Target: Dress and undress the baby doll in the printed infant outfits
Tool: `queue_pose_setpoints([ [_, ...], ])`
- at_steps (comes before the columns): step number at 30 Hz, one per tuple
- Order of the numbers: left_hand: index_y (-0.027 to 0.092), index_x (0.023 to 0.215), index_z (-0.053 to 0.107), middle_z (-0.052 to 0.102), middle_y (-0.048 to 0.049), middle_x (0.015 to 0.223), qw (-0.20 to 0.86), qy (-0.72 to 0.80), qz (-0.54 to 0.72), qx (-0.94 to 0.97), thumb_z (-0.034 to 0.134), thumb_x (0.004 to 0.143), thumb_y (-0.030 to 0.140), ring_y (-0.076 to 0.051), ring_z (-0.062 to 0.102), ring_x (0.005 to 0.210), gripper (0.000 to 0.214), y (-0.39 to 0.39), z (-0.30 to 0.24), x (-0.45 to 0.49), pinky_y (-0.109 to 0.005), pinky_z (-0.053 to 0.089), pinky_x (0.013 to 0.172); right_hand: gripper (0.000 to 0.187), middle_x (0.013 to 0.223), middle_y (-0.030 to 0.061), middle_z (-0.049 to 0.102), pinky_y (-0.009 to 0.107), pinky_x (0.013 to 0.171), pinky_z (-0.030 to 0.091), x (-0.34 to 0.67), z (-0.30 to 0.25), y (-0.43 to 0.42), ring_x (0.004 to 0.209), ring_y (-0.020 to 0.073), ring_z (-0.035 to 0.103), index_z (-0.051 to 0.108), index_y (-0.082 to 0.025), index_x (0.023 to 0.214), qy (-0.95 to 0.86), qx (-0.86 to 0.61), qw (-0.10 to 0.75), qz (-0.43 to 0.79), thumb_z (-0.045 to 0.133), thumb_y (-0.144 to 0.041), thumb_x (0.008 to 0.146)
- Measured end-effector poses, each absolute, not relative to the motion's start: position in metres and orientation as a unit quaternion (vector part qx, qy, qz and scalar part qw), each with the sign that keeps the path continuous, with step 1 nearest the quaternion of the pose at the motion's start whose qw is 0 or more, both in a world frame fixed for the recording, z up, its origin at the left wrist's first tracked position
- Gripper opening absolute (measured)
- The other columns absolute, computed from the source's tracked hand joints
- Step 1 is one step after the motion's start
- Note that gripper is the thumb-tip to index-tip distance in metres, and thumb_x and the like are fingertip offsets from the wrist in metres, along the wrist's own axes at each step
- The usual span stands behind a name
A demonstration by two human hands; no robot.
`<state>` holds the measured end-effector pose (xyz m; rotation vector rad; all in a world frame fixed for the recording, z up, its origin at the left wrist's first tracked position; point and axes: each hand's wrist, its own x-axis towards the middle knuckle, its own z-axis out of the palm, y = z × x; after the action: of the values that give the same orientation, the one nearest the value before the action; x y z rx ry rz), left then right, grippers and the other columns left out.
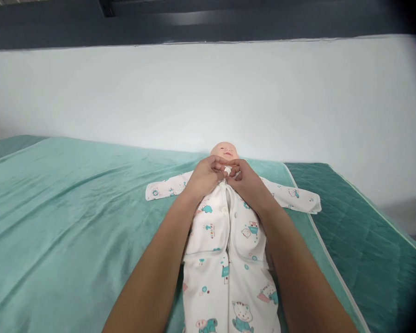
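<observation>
A baby doll lies on its back on a teal blanket, head away from me. It wears a white printed romper with sleeves spread to both sides. My left hand and my right hand meet at the romper's collar just below the doll's chin. Both pinch the fabric edges around the top button. Lower buttons run down the front placket.
The blanket covers a bed with a darker green quilted mattress cover showing on the right. A white wall rises right behind the bed, with a dark ledge above it. The bed's right edge drops off near the frame's right side.
</observation>
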<state>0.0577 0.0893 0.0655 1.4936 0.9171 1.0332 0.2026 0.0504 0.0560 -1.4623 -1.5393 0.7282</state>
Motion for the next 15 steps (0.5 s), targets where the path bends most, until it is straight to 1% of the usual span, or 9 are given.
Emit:
queue_pose_setpoints([
  [2, 0.016, 0.104, 0.065, 0.062, -0.0004, 0.082, 0.530, 0.382, 0.427, 0.625, 0.064, 0.070, 0.009, -0.009, 0.055, 0.067, 0.034, 0.088, 0.067, 0.058, -0.024, 0.043, 0.066, 0.041, 0.090, -0.0037, 0.057, 0.027, 0.063, 0.040, 0.203, 0.056, 0.050, 0.065, 0.0114, 0.051, 0.053, -0.029, 0.121, -0.626, -0.587, 0.428, 0.284, 0.058, -0.031, 0.080],
  [5, 0.017, 0.105, 0.065, 0.063, -0.0009, 0.085, 0.511, 0.395, 0.420, 0.638, 0.061, 0.070, 0.007, -0.010, 0.057, 0.069, 0.036, 0.086, 0.068, 0.058, -0.024, 0.044, 0.067, 0.042, 0.091, -0.0030, 0.058, 0.028, 0.066, 0.041, 0.203, 0.055, 0.050, 0.067, 0.0123, 0.053, 0.054, -0.028, 0.121, -0.627, -0.593, 0.424, 0.274, 0.058, -0.031, 0.080],
  [10, 0.021, 0.102, 0.069, 0.065, -0.0014, 0.089, 0.388, 0.435, 0.415, 0.698, 0.055, 0.077, 0.012, -0.014, 0.060, 0.078, 0.031, 0.082, 0.070, 0.062, -0.027, 0.046, 0.074, 0.035, 0.097, -0.0009, 0.059, 0.029, 0.065, 0.042, 0.205, 0.057, 0.050, 0.069, 0.0127, 0.055, 0.059, -0.026, 0.112, -0.602, -0.602, 0.444, 0.280, 0.060, -0.033, 0.078],
  [13, 0.021, 0.097, 0.073, 0.069, -0.0034, 0.098, 0.317, 0.465, 0.404, 0.722, 0.054, 0.081, 0.016, -0.016, 0.062, 0.087, 0.025, 0.079, 0.073, 0.064, -0.029, 0.047, 0.081, 0.031, 0.100, -0.0009, 0.062, 0.028, 0.064, 0.042, 0.207, 0.057, 0.050, 0.068, 0.0125, 0.056, 0.061, -0.026, 0.107, -0.584, -0.598, 0.457, 0.304, 0.061, -0.033, 0.077],
  [15, 0.021, 0.093, 0.075, 0.069, -0.0048, 0.103, 0.282, 0.485, 0.394, 0.728, 0.054, 0.083, 0.018, -0.018, 0.063, 0.093, 0.023, 0.077, 0.075, 0.065, -0.030, 0.047, 0.085, 0.031, 0.101, -0.0008, 0.063, 0.028, 0.064, 0.043, 0.207, 0.057, 0.051, 0.069, 0.0130, 0.057, 0.061, -0.025, 0.106, -0.579, -0.593, 0.467, 0.309, 0.062, -0.032, 0.075],
])
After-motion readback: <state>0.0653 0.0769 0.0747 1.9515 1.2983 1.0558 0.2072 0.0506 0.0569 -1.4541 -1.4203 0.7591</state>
